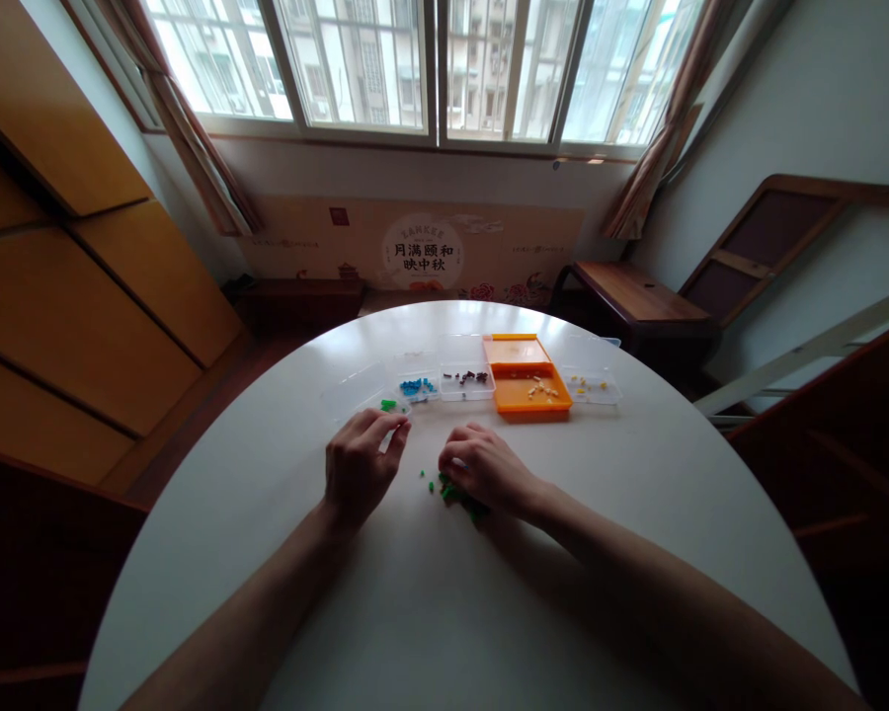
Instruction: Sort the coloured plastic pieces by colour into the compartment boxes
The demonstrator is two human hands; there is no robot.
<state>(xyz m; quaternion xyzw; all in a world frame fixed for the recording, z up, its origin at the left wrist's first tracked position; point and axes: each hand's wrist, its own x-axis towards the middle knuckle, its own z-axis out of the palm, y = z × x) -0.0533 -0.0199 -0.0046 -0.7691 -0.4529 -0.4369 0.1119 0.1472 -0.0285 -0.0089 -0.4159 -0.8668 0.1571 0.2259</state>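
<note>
My left hand [360,464] hovers just in front of a clear box [374,397] that holds green pieces; its fingertips are pinched together, and whatever is between them is too small to name. My right hand [481,469] rests on the white round table [430,592] with its fingers curled over a small pile of green pieces [455,492]. A few loose green bits [426,479] lie between my hands.
A row of small boxes stands beyond my hands: a clear one with blue pieces [418,386], one with dark pieces [466,380], an orange box [527,387] with its lid open, and a clear one with yellow pieces [591,385]. Wooden furniture surrounds the table.
</note>
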